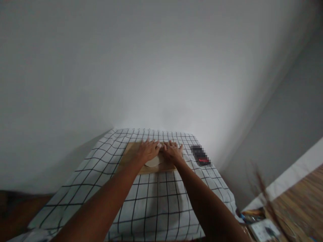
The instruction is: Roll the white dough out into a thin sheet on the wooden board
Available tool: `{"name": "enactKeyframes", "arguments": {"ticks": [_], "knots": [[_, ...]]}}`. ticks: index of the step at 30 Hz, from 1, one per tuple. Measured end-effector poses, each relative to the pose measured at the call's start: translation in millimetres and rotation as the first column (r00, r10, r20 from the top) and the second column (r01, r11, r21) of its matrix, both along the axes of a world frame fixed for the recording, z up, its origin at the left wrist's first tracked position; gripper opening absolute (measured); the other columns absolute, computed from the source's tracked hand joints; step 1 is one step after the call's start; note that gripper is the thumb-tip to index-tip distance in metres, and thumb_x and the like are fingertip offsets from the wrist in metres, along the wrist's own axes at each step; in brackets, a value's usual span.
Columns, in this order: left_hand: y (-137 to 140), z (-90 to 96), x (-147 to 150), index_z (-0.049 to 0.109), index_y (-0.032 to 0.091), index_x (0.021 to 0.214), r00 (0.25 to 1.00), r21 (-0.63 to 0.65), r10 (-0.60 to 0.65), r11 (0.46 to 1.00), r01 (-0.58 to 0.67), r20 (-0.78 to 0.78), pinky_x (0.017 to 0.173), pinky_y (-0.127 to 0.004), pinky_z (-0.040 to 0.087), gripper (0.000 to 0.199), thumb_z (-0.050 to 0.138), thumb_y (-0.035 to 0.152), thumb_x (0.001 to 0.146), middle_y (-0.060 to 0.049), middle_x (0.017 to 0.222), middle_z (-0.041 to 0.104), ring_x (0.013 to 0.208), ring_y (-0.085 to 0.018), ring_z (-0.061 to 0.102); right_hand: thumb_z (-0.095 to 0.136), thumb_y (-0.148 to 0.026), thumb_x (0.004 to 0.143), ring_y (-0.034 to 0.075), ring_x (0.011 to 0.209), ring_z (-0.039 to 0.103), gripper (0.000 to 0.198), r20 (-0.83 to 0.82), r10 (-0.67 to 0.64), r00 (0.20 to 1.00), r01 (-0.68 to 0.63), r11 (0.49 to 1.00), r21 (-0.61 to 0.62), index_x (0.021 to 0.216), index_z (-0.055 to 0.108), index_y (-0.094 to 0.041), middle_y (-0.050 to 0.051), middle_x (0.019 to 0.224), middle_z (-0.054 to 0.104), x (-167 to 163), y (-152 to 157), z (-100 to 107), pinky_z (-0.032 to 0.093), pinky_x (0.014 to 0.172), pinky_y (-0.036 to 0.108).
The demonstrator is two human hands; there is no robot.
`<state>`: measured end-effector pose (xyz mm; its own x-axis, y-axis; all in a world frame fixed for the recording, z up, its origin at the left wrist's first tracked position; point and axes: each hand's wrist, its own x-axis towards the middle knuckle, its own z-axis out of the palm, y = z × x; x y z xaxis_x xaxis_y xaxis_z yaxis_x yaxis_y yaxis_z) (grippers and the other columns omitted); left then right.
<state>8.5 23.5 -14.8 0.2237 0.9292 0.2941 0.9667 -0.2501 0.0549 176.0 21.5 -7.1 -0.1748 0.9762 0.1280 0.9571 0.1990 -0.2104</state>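
Observation:
A pale, flat, rounded piece that looks like dough [153, 162] lies on a wooden board [130, 156]. My left hand [149, 149] is on its far left part, palm down, with the fingers stretched forward. Beside it, my right hand [173, 150] is over the far right part of the piece, its fingers spread too. The two thumbs point toward each other and nearly meet. A small white bit [159, 145] shows by my left thumb; I cannot make out what it is. My hands hide the far side of the piece and whatever lies under the palms.
The board rests on a table with a white, black-checked cloth [148, 201]. A dark, blurred-out flat object [202, 156] lies right of the board. A pale wall [156, 84] stands behind the table. Low at the right are assorted items [264, 228] above a wooden floor [300, 198].

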Motion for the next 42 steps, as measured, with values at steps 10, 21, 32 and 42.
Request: {"name": "enactKeyframes", "arguments": {"ticks": [10,21,32,42], "knots": [[-103.8,-20.9,-8.8,0.051,0.026,0.144,0.993,0.279,-0.114,0.953,0.116,-0.024,0.118,-0.061,0.023,0.052,0.042,0.041,0.095,-0.009,0.155,0.044,0.144,-0.034,0.035,0.034,-0.047,0.100,0.038,0.151,0.008,0.060,0.069,0.083,0.994,-0.089,0.992,0.084,0.158,0.021,-0.036,0.009,0.167,0.013,11.9,-102.9,-13.1,0.005,0.111,0.071],[-102.7,-10.5,-10.5,0.051,0.034,0.145,0.997,0.133,-0.073,0.988,0.072,0.002,0.120,-0.058,0.026,0.053,0.035,0.047,0.096,-0.004,0.154,0.047,0.144,-0.033,0.037,0.027,-0.048,0.102,0.033,0.151,0.015,0.055,0.034,0.082,0.996,-0.084,0.995,0.048,0.156,0.028,-0.037,0.008,0.165,0.021,10.3,-104.3,-5.4,0.013,0.114,0.065],[-13.1,2.6,-4.1,0.047,0.034,0.145,0.999,-0.091,-0.016,0.996,0.019,0.029,0.119,-0.062,0.013,0.050,0.029,0.046,0.100,-0.002,0.157,0.042,0.148,-0.028,0.029,0.015,-0.052,0.104,0.027,0.151,0.015,0.055,0.053,0.040,0.998,-0.041,0.999,0.023,0.156,0.028,-0.037,0.005,0.165,0.021,7.6,-19.1,-3.3,0.009,0.117,0.061],[42.6,8.0,5.3,0.057,0.027,0.137,0.998,-0.117,0.050,0.992,-0.047,0.023,0.113,-0.070,0.016,0.055,0.024,0.050,0.099,-0.008,0.146,0.055,0.138,-0.036,0.043,0.015,-0.056,0.103,0.032,0.152,0.010,0.059,0.012,-0.013,1.000,0.013,1.000,0.009,0.156,0.029,-0.035,0.004,0.166,0.018,3.3,49.9,-7.0,0.009,0.115,0.068]]}}
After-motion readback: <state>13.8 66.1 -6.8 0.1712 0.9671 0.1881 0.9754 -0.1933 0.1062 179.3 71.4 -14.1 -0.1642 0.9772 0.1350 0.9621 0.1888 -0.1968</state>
